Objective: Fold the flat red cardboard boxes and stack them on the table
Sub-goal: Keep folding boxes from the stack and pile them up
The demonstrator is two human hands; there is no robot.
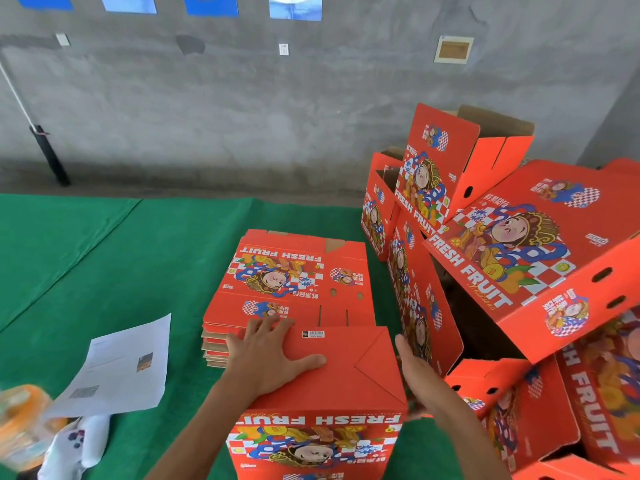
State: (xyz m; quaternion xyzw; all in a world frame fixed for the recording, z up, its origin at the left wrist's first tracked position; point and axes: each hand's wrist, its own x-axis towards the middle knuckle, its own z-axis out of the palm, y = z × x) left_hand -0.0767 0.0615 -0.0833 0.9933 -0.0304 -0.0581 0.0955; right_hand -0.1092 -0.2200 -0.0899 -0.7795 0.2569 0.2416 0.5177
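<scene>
A green cloth (138, 258) covers the bench (86, 216). On it lie a stack of flat red boxes (294, 289), a folded red box (332, 393) at the near edge, a printed paper sheet (121, 368) to the left, and a heap of folded red boxes (502, 271) on the right.
</scene>
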